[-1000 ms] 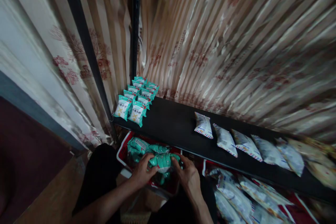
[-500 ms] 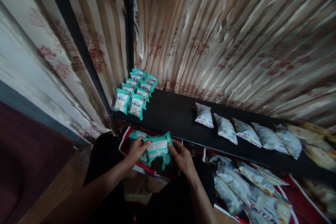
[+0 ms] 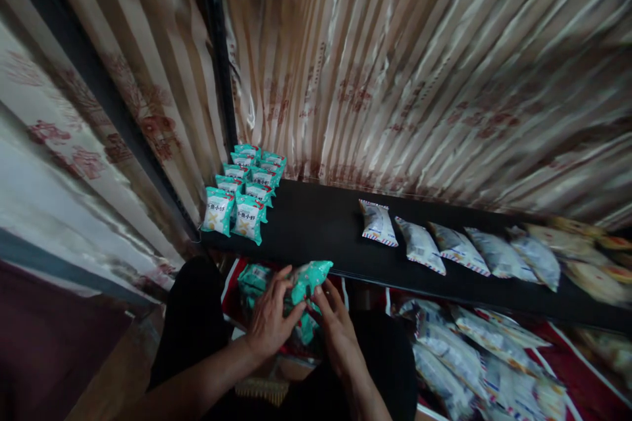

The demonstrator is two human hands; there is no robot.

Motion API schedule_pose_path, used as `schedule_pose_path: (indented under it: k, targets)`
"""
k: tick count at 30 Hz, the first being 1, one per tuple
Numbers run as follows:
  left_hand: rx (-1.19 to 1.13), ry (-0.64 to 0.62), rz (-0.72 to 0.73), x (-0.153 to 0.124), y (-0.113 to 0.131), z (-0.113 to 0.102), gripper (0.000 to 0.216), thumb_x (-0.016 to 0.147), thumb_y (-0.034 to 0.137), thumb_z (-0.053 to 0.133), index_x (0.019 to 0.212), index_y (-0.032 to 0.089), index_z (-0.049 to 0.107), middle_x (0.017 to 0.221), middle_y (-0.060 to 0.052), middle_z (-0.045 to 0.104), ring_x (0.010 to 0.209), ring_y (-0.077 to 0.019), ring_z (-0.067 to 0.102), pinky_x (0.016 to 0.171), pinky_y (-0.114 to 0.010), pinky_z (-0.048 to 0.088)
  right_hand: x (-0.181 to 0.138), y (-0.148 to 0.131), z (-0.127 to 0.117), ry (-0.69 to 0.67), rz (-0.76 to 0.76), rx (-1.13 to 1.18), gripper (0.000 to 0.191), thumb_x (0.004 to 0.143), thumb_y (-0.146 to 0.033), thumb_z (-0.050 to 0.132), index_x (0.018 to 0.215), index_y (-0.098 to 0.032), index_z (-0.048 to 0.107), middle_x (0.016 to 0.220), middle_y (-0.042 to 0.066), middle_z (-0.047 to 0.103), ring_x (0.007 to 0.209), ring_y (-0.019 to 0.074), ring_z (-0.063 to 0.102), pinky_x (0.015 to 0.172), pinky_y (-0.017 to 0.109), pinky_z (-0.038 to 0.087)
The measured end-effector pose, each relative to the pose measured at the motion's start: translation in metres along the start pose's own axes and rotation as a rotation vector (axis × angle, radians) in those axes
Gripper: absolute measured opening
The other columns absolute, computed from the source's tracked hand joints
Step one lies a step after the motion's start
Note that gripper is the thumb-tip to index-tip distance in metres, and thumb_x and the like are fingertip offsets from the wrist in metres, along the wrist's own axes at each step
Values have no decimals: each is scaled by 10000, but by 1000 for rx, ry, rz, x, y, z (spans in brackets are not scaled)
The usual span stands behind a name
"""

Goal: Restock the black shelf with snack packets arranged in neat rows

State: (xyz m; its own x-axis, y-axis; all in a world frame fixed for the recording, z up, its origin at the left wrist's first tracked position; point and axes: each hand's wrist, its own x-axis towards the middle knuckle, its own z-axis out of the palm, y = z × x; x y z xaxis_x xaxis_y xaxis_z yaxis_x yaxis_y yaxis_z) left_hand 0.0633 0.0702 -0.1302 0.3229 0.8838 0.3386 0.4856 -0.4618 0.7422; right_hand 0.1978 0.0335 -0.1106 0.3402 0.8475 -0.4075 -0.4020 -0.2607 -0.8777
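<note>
Both my hands hold a bunch of teal snack packets [image 3: 309, 279] just above a red basket [image 3: 230, 283] that has more teal packets in it. My left hand [image 3: 269, 319] grips the bunch from the left, fingers curled round it. From the right, my right hand [image 3: 336, 322] pinches the same bunch. The hands are below the front edge of a black shelf [image 3: 320, 230]. On the shelf's left end stand two rows of several teal packets [image 3: 244, 194].
A row of several white packets with striped edges [image 3: 444, 247] lies along the shelf to the right. Below it a second red basket [image 3: 474, 355] is full of similar white packets. Striped curtains [image 3: 395, 79] hang behind the shelf. A dark post [image 3: 217, 59] stands at the corner.
My hands lifted the teal packets out of the red basket and drew closer together. The bunch now stands more upright, and the view has shifted a little to the right.
</note>
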Motion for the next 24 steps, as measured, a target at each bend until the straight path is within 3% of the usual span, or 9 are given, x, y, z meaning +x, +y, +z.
schedule_pose_path:
  k: [7, 11, 14, 17, 20, 24]
  targets:
    - [135, -227, 311, -22, 12, -6, 380, 779, 114, 525, 1152, 171, 487, 1389, -127, 449, 1342, -252, 340, 1030, -418, 427, -13, 4, 6, 185, -2, 52, 725, 594, -520, 752, 1210, -216, 520, 1080, 74, 674, 966, 237, 637, 793, 318, 507]
    - [50, -285, 325, -26, 18, -14, 380, 794, 166, 524, 1173, 175, 510, 1437, -124, 392, 1367, -265, 289, 1079, -415, 369, -11, -3, 5, 221, -26, 2, 683, 583, -500, 745, 1160, -206, 527, 1024, 61, 690, 916, 243, 655, 764, 316, 519]
    - [-30, -238, 233, -24, 19, -20, 305, 847, 211, 478, 1145, 206, 543, 1425, -111, 412, 1337, -252, 351, 1075, -408, 375, -9, -10, 5, 186, -21, -4, 655, 588, -469, 729, 1149, -208, 513, 992, 52, 699, 895, 254, 664, 748, 329, 534]
    - [-101, -115, 50, -18, 14, -21, 297, 873, 258, 453, 1154, 209, 537, 1427, -116, 405, 1306, -249, 399, 1048, -422, 404, -6, -11, 8, 153, -37, -38, 646, 612, -449, 688, 1181, -206, 504, 1046, 61, 690, 937, 269, 659, 744, 335, 544]
    - [-198, -34, -148, -11, 5, -16, 443, 840, 292, 498, 1271, 204, 452, 1401, -127, 436, 1263, -250, 452, 992, -417, 455, -3, -9, 10, 146, -69, -74, 653, 627, -439, 669, 1216, -209, 506, 1153, 68, 654, 1025, 270, 630, 795, 332, 535]
    - [-249, -45, -344, -4, -4, -7, 607, 742, 253, 558, 1328, 205, 405, 1268, -121, 565, 1149, -254, 549, 916, -399, 498, 1, -8, 13, 133, -62, -90, 679, 590, -451, 703, 1203, -212, 532, 1215, 70, 627, 1115, 285, 579, 847, 348, 514]
